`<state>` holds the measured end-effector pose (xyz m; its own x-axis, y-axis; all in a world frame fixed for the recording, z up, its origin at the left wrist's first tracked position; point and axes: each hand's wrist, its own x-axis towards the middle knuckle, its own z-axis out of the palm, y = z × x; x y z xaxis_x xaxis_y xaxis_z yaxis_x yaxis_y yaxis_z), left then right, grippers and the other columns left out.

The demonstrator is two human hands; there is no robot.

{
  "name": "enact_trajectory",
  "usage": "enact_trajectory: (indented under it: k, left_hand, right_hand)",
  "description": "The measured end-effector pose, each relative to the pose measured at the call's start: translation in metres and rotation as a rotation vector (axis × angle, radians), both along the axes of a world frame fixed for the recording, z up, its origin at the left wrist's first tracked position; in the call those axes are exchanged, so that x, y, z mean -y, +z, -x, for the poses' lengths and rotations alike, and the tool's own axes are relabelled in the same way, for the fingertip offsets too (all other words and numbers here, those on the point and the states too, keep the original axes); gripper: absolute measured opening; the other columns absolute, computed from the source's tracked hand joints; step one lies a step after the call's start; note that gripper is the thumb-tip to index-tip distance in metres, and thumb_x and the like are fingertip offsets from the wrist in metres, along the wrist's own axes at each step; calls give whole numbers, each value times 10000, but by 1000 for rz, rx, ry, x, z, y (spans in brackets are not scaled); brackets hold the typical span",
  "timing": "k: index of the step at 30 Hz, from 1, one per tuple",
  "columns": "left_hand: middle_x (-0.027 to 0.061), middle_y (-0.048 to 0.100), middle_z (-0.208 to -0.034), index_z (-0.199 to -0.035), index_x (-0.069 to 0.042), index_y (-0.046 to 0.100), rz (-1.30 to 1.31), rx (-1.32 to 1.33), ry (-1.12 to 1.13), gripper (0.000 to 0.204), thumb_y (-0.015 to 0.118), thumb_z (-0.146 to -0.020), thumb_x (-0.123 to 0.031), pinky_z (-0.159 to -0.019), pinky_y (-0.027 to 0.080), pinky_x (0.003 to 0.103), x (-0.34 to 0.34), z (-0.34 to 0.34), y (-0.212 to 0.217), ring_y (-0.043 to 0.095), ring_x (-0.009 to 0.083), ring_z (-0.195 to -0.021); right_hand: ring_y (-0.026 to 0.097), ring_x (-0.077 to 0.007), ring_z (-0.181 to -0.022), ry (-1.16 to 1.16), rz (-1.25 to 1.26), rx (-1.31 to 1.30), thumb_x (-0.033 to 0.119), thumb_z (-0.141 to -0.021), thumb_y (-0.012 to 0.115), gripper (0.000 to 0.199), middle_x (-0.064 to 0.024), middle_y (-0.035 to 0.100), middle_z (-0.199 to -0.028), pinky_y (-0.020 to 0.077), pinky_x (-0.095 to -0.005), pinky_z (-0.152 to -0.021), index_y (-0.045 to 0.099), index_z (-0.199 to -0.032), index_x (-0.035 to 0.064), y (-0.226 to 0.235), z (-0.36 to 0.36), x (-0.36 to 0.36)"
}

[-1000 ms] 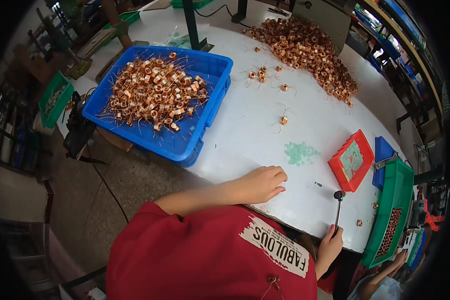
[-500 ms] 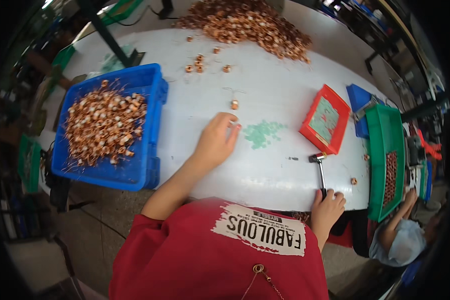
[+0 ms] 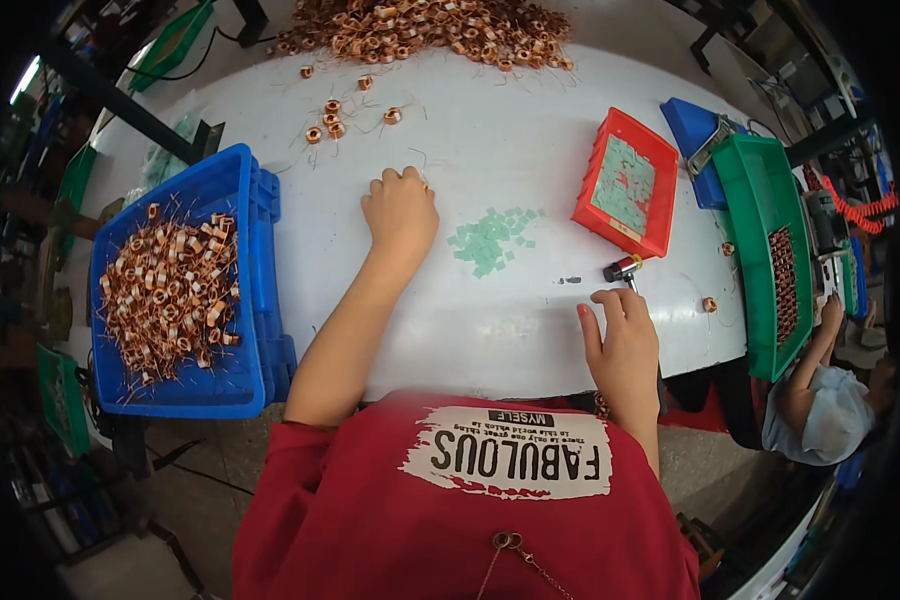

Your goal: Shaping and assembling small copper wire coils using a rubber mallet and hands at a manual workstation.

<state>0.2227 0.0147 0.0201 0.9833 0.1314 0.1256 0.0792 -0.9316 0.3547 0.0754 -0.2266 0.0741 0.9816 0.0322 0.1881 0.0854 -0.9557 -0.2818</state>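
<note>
My left hand (image 3: 401, 212) rests on the white table (image 3: 510, 130) with its fingers curled down over a copper coil; only thin wire ends show at the fingertips. Just right of it lies a scatter of small green squares (image 3: 492, 240). My right hand (image 3: 625, 345) is near the table's front edge, closed over the handle of a small hammer, whose head (image 3: 622, 270) pokes out beyond the fingers. A red tray (image 3: 625, 185) of green squares stands tilted behind the hammer.
A blue bin (image 3: 262, 290) full of copper coils stands at the left. A big heap of coils (image 3: 430, 25) lies at the back, with loose coils (image 3: 335, 115) before it. A green tray (image 3: 770, 250) and blue box (image 3: 695, 125) are right. Another person (image 3: 820, 400) sits lower right.
My left hand has reached forward and covered the loose coil that lay ahead of it. My right hand has slid up the hammer handle toward its head. The view has shifted.
</note>
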Motion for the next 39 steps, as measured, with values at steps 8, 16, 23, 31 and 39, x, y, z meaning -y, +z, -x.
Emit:
enact_trajectory:
  k: [8,16,23,31,39]
  left_hand:
    - [14,644,-926,-900,-84,631,350,465,-383,119,650,-785,-107,-860,361,337,24,44,36,508,233,-939]
    - [-40,639,-1079,-973,-133,636,268,664,-748,292,679,-705,-24,-865,340,316,27,76,39,459,188,-942]
    - [10,616,-1142,-1020,-90,617,368,713,-611,325,694,-723,15,-855,374,291,34,83,25,447,173,-934]
    - [171,591,-1146,-1123,2,524,1632,100,-322,348,683,-813,-5,-774,475,290,34,95,45,536,178,-922]
    - [198,588,-1132,-1169,5,494,1952,-431,-333,353,648,-854,-37,-729,512,312,17,94,35,606,222,-879]
  right_hand:
    - [550,-179,-842,139,-626,-113,76,-852,604,192,-89,582,-991,458,-284,-735,587,-1030,7,23,-24,-9]
    - [595,-188,-813,323,-1141,-257,2,-867,580,136,-130,583,-1047,490,-269,-733,602,-1000,-20,27,-51,-18]
    - [612,-154,-713,405,-967,-148,-30,-852,608,74,-110,605,-1022,503,-218,-666,626,-924,-27,20,-36,-32]
    - [651,-229,-827,342,-1197,-46,-49,-859,573,90,-157,593,-1034,545,-268,-734,594,-946,-61,19,-26,-45]
    - [614,-201,-814,554,-733,79,70,-878,603,147,-139,591,-970,515,-276,-718,594,-965,-48,20,-23,-39]
